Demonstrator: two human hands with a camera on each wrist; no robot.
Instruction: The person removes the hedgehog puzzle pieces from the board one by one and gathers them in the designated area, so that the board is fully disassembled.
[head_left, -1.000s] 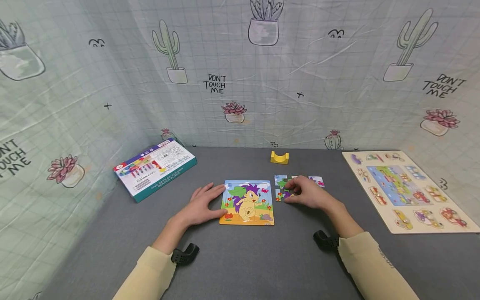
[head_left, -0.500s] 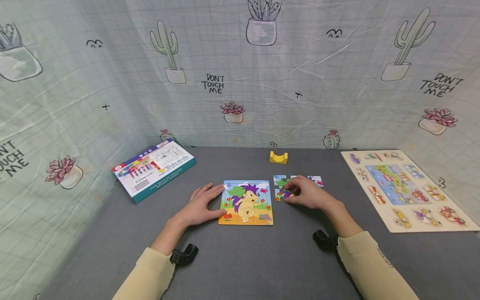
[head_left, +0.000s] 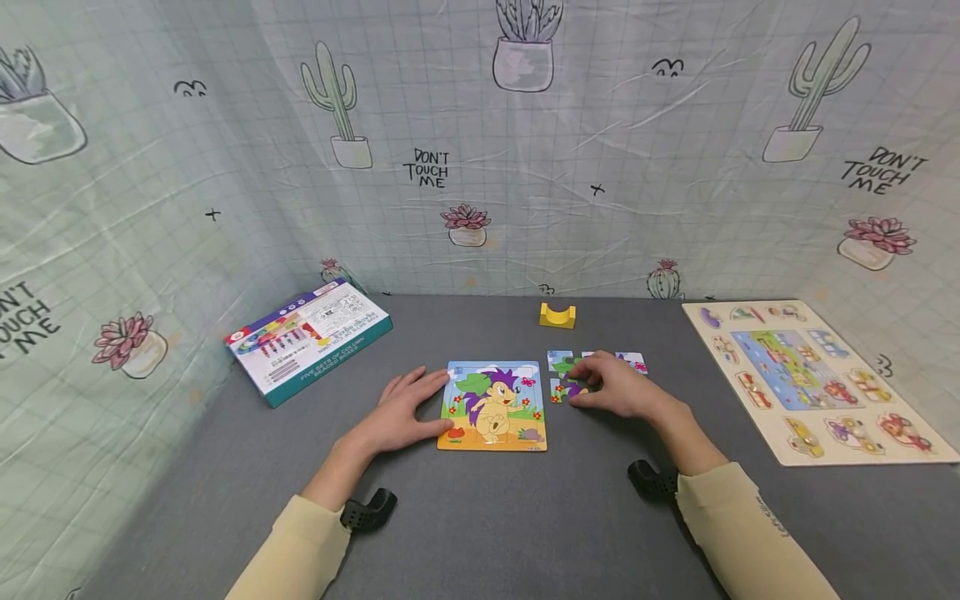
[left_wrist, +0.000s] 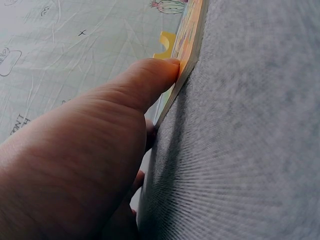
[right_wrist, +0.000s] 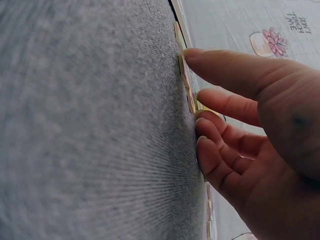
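A square hedgehog jigsaw board (head_left: pixel 495 408) lies flat in the middle. My left hand (head_left: pixel 401 415) rests at its left edge, fingers spread and fairly straight; its thumb (left_wrist: pixel 157 75) lies on the board's lower corner. To the right, several loose puzzle pieces (head_left: pixel 561 358) lie in rows on the table. My right hand (head_left: pixel 622 387) is bent over them, thumb and fingers at a flat puzzle piece (head_left: pixel 575 389) with purple on it. In the right wrist view, the thumb and index finger pinch that piece (right_wrist: pixel 187 82) along its edge. The hand hides part of the pieces behind it.
A yellow arched block (head_left: pixel 557 316) stands behind the pieces. At the left lies a boxed bead set (head_left: pixel 315 337); at the right, a large wooden peg puzzle board (head_left: pixel 817 392). A patterned cloth (head_left: pixel 480 150) hangs around the grey table (head_left: pixel 510 533).
Both hands, the board and the pieces keep their places; only the head view has shifted slightly.
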